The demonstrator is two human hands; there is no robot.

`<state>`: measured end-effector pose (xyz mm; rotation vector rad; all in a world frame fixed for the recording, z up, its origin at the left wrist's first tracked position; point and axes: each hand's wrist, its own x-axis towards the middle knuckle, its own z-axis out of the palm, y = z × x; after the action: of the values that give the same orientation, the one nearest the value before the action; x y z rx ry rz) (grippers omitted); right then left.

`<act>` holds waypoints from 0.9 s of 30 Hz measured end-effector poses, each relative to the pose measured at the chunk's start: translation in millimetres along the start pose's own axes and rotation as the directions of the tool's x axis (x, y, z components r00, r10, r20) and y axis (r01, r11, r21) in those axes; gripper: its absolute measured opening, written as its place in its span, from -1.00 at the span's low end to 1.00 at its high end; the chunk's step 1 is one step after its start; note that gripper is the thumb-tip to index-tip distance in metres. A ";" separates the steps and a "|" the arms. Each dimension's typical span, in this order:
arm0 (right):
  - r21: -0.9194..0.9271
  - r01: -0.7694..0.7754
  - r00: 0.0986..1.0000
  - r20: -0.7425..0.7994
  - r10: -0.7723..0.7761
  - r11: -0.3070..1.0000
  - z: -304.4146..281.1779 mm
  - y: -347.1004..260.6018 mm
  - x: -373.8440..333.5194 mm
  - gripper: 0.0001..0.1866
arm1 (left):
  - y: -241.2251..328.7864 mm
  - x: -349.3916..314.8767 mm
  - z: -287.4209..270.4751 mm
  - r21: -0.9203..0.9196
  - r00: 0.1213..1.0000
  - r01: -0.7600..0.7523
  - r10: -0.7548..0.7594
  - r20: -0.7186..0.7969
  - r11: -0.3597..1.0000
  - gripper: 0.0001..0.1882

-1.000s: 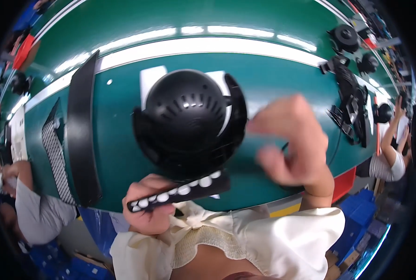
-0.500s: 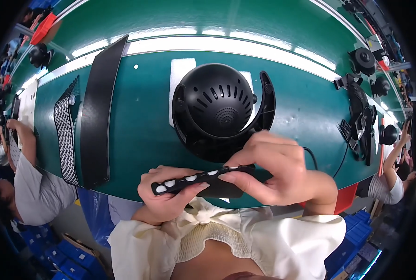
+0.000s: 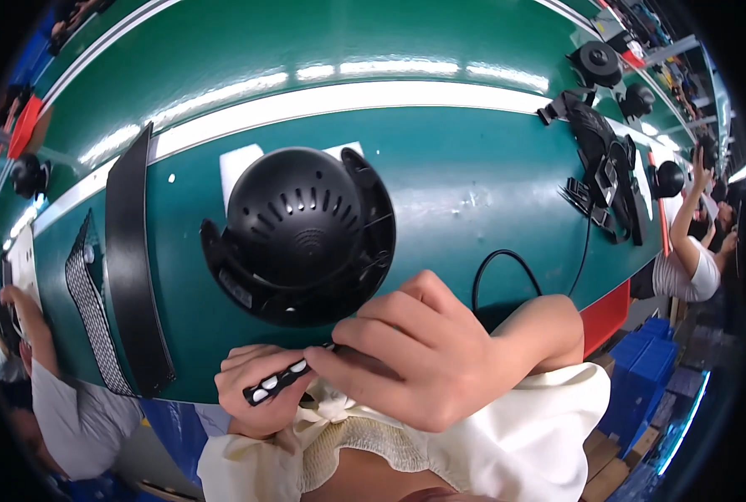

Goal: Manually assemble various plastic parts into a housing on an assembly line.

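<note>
My left hand (image 3: 256,391) pinches one end of a narrow black strip with white round spots (image 3: 276,382), close to my body. My right hand (image 3: 419,356) is closed on the strip's other end, and its fingers cover much of it. Just beyond my hands stands a black ball-shaped housing (image 3: 293,226) with slots and a patch of tiny holes. A black curved bracket (image 3: 381,222) wraps its sides and near edge. White foam (image 3: 237,167) shows from beneath the housing.
Left on the green table (image 3: 448,226) lie a long black panel (image 3: 130,268) and a black strip with rows of white dots (image 3: 92,309). Black straps and cables (image 3: 599,167) sit at the right. A red bin (image 3: 607,318) is below the right edge. Other people work at both sides.
The view has turned, so the table and housing sit further left in the picture. My right hand has moved along the strip toward my left hand and now covers more of it.
</note>
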<state>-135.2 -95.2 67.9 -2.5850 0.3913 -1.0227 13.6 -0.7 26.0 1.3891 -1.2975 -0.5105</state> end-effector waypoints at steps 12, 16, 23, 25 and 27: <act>-0.176 0.291 0.926 -0.197 -0.323 0.940 26.8 27.2 -20.0 -0.75 | -4.0 -4.6 3.5 -0.031 0.978 0.208 -0.208 0.012 0.978 -0.78; -0.116 0.331 0.921 -0.177 -0.347 0.937 31.3 31.0 -22.0 -0.77 | -4.3 -9.1 3.8 -0.062 0.958 0.287 -0.288 -0.008 0.956 -0.78; 0.256 0.209 0.978 -0.070 -0.198 0.944 21.0 33.7 -17.9 -0.80 | -7.9 -9.0 -4.5 -0.079 0.928 0.370 -0.365 0.070 0.925 -0.76; 0.454 0.101 0.995 -0.039 -0.094 0.885 9.7 42.0 -7.4 -0.86 | -6.5 -3.9 -9.2 -0.269 0.921 0.381 -0.337 0.196 0.885 -0.75; 0.592 -0.164 0.980 0.005 0.199 0.789 1.9 34.8 9.6 -0.80 | -11.7 1.0 -8.4 -0.381 0.949 0.271 -0.179 0.262 0.884 -0.75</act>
<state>-131.7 -129.9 58.5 -1.9203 0.2708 -0.9620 25.9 -0.6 18.5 1.1495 -1.1167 -1.0633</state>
